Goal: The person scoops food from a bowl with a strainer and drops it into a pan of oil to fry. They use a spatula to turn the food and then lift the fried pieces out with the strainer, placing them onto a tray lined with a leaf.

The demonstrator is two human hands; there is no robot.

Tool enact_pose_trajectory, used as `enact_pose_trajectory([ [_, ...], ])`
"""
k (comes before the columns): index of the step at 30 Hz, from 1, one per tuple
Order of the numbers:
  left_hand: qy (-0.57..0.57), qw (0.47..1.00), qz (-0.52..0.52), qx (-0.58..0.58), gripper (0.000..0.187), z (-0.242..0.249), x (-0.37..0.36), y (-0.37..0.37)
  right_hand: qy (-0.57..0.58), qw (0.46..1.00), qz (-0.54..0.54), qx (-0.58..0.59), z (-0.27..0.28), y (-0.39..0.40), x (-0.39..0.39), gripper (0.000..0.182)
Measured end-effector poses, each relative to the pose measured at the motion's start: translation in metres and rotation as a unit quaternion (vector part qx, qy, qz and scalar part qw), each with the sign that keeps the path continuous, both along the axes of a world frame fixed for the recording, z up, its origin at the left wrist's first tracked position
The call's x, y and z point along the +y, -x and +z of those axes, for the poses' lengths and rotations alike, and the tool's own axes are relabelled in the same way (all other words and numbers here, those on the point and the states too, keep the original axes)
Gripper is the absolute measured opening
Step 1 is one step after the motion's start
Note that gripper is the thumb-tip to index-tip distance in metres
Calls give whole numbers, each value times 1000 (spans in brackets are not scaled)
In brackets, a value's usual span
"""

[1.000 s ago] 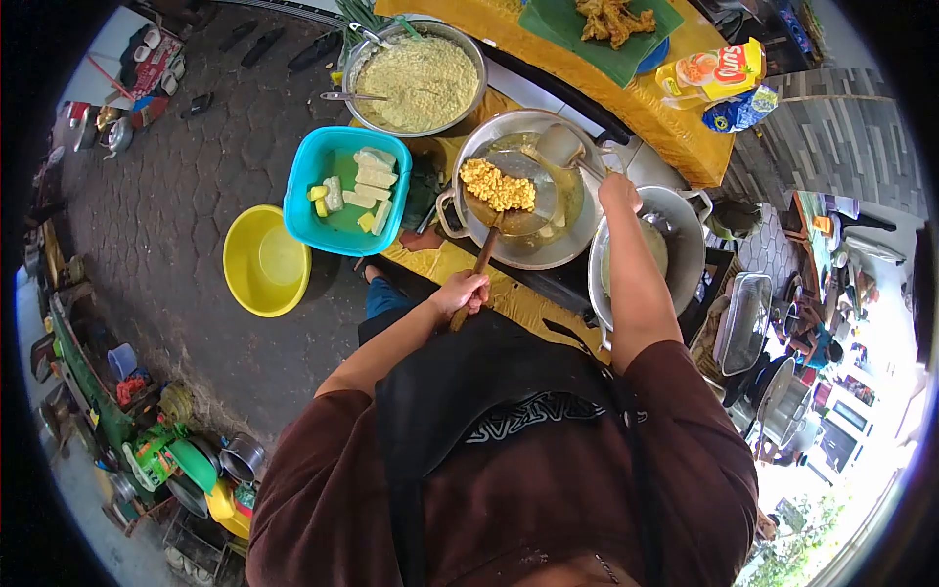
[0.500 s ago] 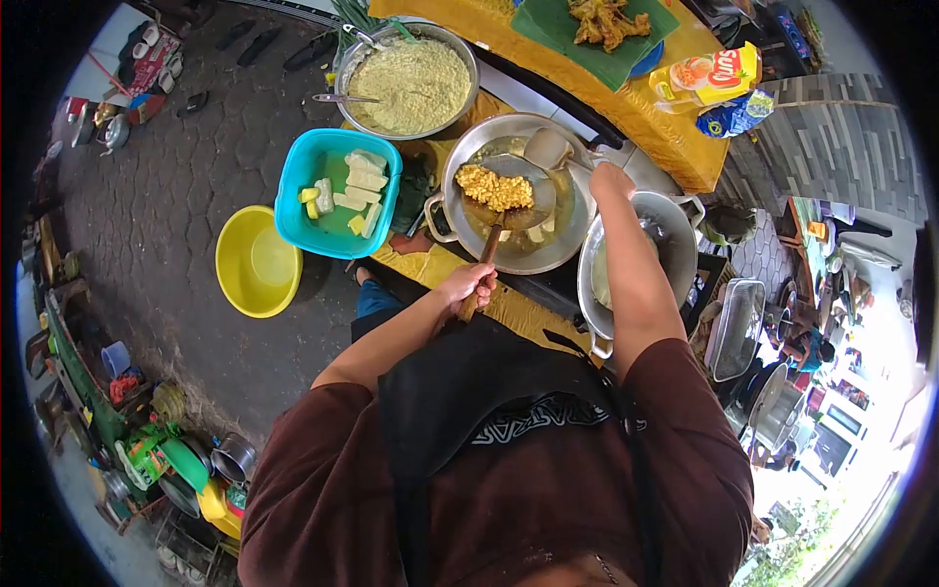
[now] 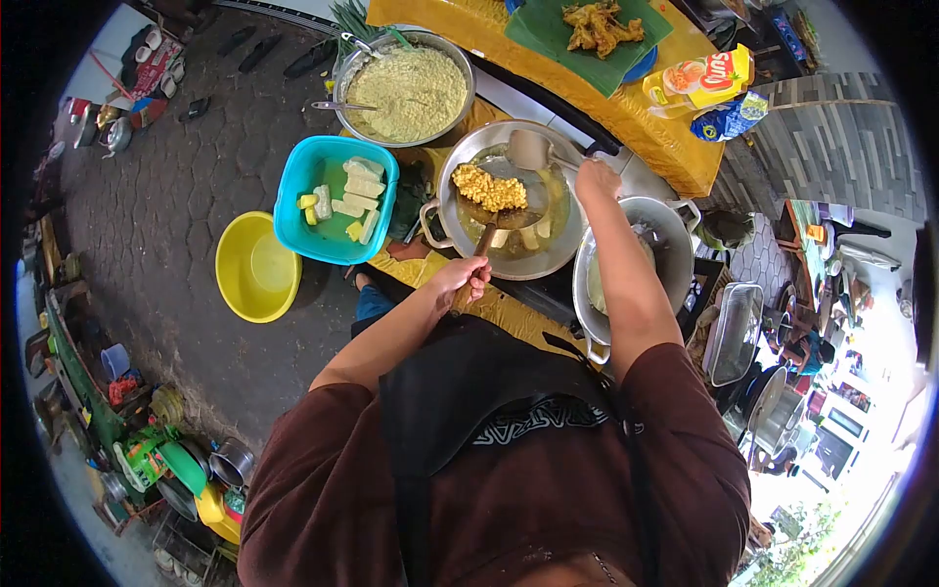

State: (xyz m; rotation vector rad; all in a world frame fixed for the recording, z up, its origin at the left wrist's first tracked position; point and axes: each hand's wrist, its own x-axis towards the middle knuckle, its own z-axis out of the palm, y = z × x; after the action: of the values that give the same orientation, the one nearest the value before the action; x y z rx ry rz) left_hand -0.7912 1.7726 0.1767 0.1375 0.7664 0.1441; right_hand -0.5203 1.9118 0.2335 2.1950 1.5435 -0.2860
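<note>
My left hand [image 3: 460, 280] is wrapped round the wooden handle of a skimmer [image 3: 485, 245], whose head is over the oil of a wide metal frying pan [image 3: 442, 207]. A golden, lumpy mass of fried food [image 3: 489, 189] lies on the skimmer. My right hand [image 3: 598, 181] grips a metal spatula [image 3: 530, 151] by its handle, from the right side of the pan. The spatula's blade is over the far part of the pan, just beyond the fried food and apart from it. Pale chunks [image 3: 536, 233] sit in the oil near the skimmer.
A second metal pot [image 3: 675, 284] stands under my right forearm. To the left are a turquoise basin [image 3: 286, 215] with pale blocks in liquid, a yellow basin [image 3: 235, 284] and a bowl of yellowish mixture [image 3: 416, 93]. Fried pieces [image 3: 602, 27] and an oil pouch [image 3: 699, 81] lie beyond.
The spatula blade has shifted a little to the left over the pan, and my right hand has moved left with it. The skimmer and fried food stay almost in place.
</note>
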Motion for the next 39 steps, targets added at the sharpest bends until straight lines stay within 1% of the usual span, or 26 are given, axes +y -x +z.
enact_pose_trajectory([
  [1, 0, 1000, -5, -7, 26, 1, 0, 1, -18, 997, 63, -32, -5, 0, -1, 26],
  [2, -1, 1000, -5, -8, 26, 1, -1, 2, -19, 997, 63, -32, -1, 6, -2, 26],
  [4, -13, 999, -8, -29, 26, -2, -3, 4, -124, 979, 159, -30, 6, 22, -3, 21],
  [5, -13, 999, -7, -28, 26, -4, -5, 5, -125, 979, 159, -29, 9, 29, 0, 21],
  [7, 38, 998, 7, -40, 25, -10, -8, 5, -168, 953, 250, -37, 14, 42, 7, 18],
  [8, 38, 998, 8, -40, 25, -12, -8, 7, -168, 953, 250, -36, 16, 50, 12, 18],
  [10, 31, 998, 5, -57, 24, -15, -8, 10, -162, 939, 298, -45, 18, 65, 24, 19],
  [11, 31, 998, 5, -57, 24, -18, -8, 10, -163, 939, 298, -45, 17, 72, 27, 19],
  [13, 65, 996, 49, -42, 24, -24, -6, 7, -180, 912, 364, -61, 16, 86, 33, 19],
  [14, 64, 996, 49, -42, 24, -20, -3, 5, -181, 912, 364, -62, 13, 92, 34, 19],
  [16, 114, 988, 94, -36, 22, -11, 2, 3, -143, 888, 431, -69, 6, 99, 34, 20],
  [17, 114, 988, 93, -37, 22, -8, 3, 4, -143, 889, 430, -71, 9, 99, 32, 20],
  [19, 63, 996, 47, -46, 21, -3, 2, 8, -147, 887, 430, -78, 16, 96, 21, 19],
  [20, 61, 996, 47, -48, 21, -5, 0, 10, -147, 887, 430, -81, 26, 92, 14, 19],
  [22, -19, 1000, 16, -8, 20, -19, -8, 13, -130, 917, 373, -59, 53, 79, -3, 18],
  [23, -20, 1000, 15, -12, 20, -29, -14, 14, -147, 923, 350, -61, 57, 68, -11, 17],
  [24, -67, 997, 24, 7, 20, -37, -20, 14, -164, 928, 328, -62, 60, 57, -16, 16],
  [25, -112, 993, 34, 27, 21, -46, -25, 15, -163, 928, 329, -65, 64, 48, -22, 16],
  [26, -121, 992, 23, 24, 21, -48, -26, 19, -170, 942, 281, -73, 68, 40, -27, 16],
  [27, -121, 992, 24, 22, 21, -46, -25, 20, -176, 953, 231, -81, 69, 32, -29, 16],
  [28, -112, 993, 27, 27, 21, -45, -25, 21, -175, 953, 232, -82, 67, 24, -29, 16],
  [29, -102, 994, 28, 33, 21, -41, -26, 23, -173, 958, 205, -97, 63, 16, -29, 16],
  [30, -102, 994, 27, 34, 21, -38, -25, 24, -171, 963, 177, -113, 57, 11, -27, 17],
  [33, -113, 993, 3, 35, 21, -31, -22, 26, -154, 970, 149, -113, 43, 1, -20, 18],
  [37, -79, 996, 21, 21, 21, -27, -18, 23, -135, 976, 139, -103, 30, 6, -2, 18],
  [39, -64, 998, 25, 10, 21, -25, -12, 19, -132, 970, 176, -100, 29, 13, 9, 18],
])
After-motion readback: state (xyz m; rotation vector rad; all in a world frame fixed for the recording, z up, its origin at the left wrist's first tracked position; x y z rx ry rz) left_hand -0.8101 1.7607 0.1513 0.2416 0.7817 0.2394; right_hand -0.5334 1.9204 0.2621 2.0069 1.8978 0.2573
